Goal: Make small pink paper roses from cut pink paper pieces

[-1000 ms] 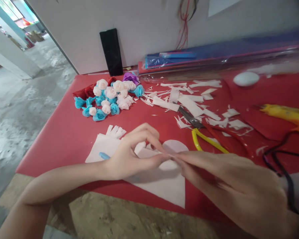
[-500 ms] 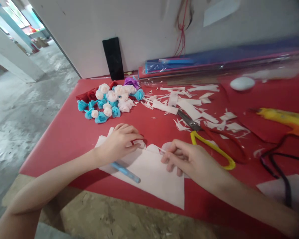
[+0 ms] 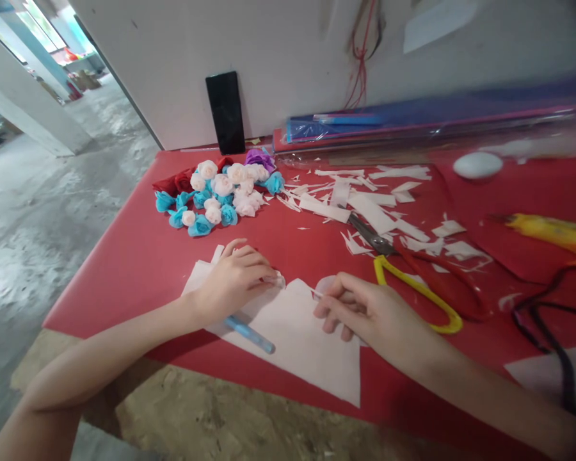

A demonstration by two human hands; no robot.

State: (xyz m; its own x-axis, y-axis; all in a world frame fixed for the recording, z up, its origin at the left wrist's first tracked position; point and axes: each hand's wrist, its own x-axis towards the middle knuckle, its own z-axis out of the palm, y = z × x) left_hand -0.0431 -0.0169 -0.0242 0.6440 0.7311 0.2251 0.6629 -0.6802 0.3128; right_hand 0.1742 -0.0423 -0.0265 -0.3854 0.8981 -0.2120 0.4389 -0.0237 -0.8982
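My right hand (image 3: 352,307) is nearly closed, pinching a thin white stick-like sliver (image 3: 316,292) between thumb and forefinger; my left hand (image 3: 237,282) curls loosely by a small curled white paper piece (image 3: 280,280), though I can't tell whether it grips it. Both hover about the flat white paper sheet (image 3: 312,339). A light pinch should best avoid bending or creasing.

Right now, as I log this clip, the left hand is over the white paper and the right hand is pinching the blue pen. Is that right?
Not quite: the right hand is pinching a thin white piece. The head view shows the blue pen lying on the white paper. The left hand is over the paper, as you say.
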